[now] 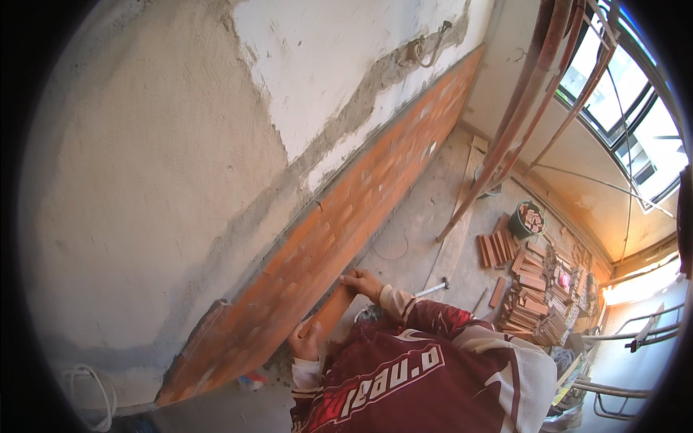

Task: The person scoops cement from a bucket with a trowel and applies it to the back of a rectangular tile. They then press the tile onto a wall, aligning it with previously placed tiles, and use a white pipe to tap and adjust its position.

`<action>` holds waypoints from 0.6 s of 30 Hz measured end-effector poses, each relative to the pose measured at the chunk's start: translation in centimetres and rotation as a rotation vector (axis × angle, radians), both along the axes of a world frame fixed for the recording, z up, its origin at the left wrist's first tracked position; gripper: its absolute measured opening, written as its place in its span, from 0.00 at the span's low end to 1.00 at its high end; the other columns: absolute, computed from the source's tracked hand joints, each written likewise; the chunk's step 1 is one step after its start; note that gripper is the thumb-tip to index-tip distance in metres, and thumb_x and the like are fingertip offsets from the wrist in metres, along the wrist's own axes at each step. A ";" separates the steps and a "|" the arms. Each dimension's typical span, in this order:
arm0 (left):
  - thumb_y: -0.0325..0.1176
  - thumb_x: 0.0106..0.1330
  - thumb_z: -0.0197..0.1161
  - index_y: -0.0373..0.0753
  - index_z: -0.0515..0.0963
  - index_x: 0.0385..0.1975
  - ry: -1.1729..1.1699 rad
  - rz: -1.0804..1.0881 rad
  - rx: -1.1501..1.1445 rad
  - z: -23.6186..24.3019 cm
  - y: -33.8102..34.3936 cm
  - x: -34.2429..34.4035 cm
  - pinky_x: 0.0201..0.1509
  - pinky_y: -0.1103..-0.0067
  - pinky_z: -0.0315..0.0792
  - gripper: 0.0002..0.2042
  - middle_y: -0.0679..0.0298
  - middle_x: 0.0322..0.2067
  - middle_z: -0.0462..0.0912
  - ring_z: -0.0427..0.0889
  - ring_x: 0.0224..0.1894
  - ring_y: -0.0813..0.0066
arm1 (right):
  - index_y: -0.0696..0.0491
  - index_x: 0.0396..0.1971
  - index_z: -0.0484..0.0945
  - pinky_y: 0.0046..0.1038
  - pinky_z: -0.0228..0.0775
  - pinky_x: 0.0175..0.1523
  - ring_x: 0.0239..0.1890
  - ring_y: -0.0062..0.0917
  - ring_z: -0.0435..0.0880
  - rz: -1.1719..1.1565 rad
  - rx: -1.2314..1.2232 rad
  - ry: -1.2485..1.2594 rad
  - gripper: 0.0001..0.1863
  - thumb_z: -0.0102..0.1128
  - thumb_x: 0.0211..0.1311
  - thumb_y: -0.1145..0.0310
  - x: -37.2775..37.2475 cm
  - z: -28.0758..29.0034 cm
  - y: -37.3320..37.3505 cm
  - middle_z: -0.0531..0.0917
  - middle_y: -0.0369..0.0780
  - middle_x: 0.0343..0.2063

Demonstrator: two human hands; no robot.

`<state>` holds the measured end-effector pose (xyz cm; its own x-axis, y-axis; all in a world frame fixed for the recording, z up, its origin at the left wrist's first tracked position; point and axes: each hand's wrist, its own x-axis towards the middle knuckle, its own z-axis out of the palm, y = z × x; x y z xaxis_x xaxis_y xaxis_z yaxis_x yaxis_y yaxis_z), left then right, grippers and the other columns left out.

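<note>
Between my two hands is a flat, long reddish-orange brick tile [331, 311], tilted, close to the lower edge of a tiled strip of wall. My left hand [306, 340] grips its near end with the thumb laid on its face. At its far end my right hand [364, 283] is closed round it, fingers partly hidden. Beside them runs the band of orange brick tiles [346, 227], laid in staggered rows along the bottom of the wall. Whether the held tile touches that band I cannot tell.
Bare plaster wall [166, 180] rises above the band, with a bent pipe [435, 47] sticking out. Rusty poles [498, 137] stand at right. Stacked tiles [530, 299] and a dark bucket [528, 219] of pieces lie on the floor. A hammer-like tool [433, 289] lies near my right arm.
</note>
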<state>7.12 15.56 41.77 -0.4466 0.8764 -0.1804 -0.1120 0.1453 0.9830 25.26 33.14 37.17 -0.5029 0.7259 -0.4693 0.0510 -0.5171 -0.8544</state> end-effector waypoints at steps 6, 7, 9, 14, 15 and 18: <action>0.32 0.65 0.62 0.26 0.75 0.47 -0.354 -0.046 -0.062 1.6 -0.2 0.2 0.42 0.78 0.75 0.16 0.60 0.38 0.81 0.80 0.37 0.73 | 0.59 0.35 0.79 0.26 0.72 0.42 0.35 0.25 0.80 -0.035 -0.104 -0.121 0.20 0.63 0.59 0.54 0.6 -0.9 -0.5 0.81 0.38 0.32; 0.33 0.65 0.62 0.26 0.73 0.50 -0.430 -0.060 -0.063 1.8 -0.3 0.4 0.42 0.77 0.76 0.19 0.58 0.39 0.81 0.80 0.38 0.72 | 0.60 0.36 0.79 0.27 0.72 0.42 0.35 0.25 0.80 -0.041 -0.103 -0.164 0.20 0.63 0.59 0.54 0.6 -1.4 -0.7 0.81 0.39 0.33; 0.31 0.66 0.61 0.28 0.70 0.53 -0.421 -0.058 -0.022 0.8 -0.5 0.4 0.42 0.77 0.77 0.19 0.57 0.40 0.80 0.81 0.39 0.71 | 0.63 0.37 0.80 0.28 0.74 0.41 0.34 0.26 0.82 -0.142 -0.104 -0.134 0.23 0.63 0.58 0.54 0.7 -2.4 -1.2 0.83 0.42 0.33; 0.30 0.68 0.58 0.35 0.69 0.54 -0.585 -0.034 -0.020 0.5 -0.9 0.6 0.50 0.73 0.76 0.16 0.58 0.46 0.78 0.80 0.47 0.69 | 0.65 0.36 0.80 0.28 0.74 0.41 0.34 0.27 0.83 -0.247 -0.242 -0.046 0.23 0.63 0.58 0.55 0.9 -3.2 -2.0 0.84 0.44 0.33; 0.31 0.69 0.57 0.36 0.69 0.54 -0.621 -0.026 -0.005 0.7 -0.9 1.0 0.52 0.72 0.75 0.16 0.59 0.47 0.78 0.79 0.49 0.69 | 0.65 0.36 0.80 0.28 0.74 0.41 0.34 0.27 0.83 -0.266 -0.241 -0.073 0.23 0.63 0.58 0.55 1.0 -3.0 -2.0 0.83 0.43 0.33; 0.32 0.71 0.53 0.38 0.67 0.56 -0.698 0.029 0.010 -0.4 -1.4 1.2 0.56 0.67 0.73 0.16 0.61 0.52 0.75 0.76 0.54 0.68 | 0.63 0.37 0.79 0.28 0.73 0.40 0.33 0.26 0.81 -0.284 -0.217 -0.135 0.22 0.62 0.58 0.56 0.7 -1.1 -2.2 0.82 0.41 0.33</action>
